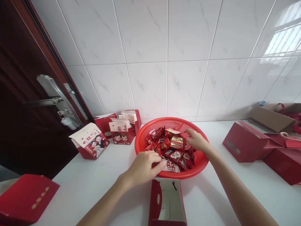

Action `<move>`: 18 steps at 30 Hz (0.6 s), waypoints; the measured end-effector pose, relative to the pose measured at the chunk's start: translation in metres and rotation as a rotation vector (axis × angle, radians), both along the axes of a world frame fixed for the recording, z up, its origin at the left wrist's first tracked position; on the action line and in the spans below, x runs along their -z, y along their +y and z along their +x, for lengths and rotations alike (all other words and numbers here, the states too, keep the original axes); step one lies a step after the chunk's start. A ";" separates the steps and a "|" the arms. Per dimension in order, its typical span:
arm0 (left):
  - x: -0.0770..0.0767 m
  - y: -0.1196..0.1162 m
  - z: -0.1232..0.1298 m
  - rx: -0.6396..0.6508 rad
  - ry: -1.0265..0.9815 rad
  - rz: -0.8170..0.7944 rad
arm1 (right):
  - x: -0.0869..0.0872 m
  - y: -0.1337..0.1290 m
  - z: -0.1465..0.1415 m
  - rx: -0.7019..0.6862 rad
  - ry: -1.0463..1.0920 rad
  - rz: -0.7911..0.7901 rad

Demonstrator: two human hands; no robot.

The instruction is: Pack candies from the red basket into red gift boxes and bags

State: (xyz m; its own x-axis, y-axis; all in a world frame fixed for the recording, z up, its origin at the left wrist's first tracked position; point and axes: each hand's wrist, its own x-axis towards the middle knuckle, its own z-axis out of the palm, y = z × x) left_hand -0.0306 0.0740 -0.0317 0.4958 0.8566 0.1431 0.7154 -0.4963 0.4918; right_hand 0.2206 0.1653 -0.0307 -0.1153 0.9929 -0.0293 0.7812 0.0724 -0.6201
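A red plastic basket (202, 158) holds a heap of wrapped sweets (180, 157), mostly red with some white print, and a gold packet (176, 142). My left hand (144, 164) rests over the basket's near-left rim, its fingers bent above the sweets and the thumb apart. Nothing shows in its grasp, though the fingertips are partly hidden. From the right, my right hand (196, 140) reaches into the basket beside the gold packet, with thumb and forefinger apart. Right below the basket stands an open red box (154, 201) with a pale inside; its bottom is visible.
Printed red-and-white gift boxes (121, 133) stand at the back left. A red box (28, 197) sits at the left front edge. On the right are larger red boxes (249, 142) and an open cardboard carton (270, 117). Behind rises a tiled wall (148, 84); a dark door (18, 78) borders the left.
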 end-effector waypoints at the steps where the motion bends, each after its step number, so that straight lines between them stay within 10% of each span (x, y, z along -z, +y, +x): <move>1: 0.000 0.000 0.000 0.001 0.002 0.000 | 0.000 0.000 0.000 0.008 -0.023 -0.024; 18: -0.001 0.001 0.001 0.015 0.014 0.034 | -0.001 -0.002 0.002 -0.149 -0.107 -0.147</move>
State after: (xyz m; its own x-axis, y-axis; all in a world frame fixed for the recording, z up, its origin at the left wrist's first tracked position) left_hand -0.0298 0.0747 -0.0302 0.5109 0.8436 0.1653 0.7145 -0.5236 0.4640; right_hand 0.2225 0.1636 -0.0298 -0.2491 0.9492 -0.1922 0.8304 0.1072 -0.5468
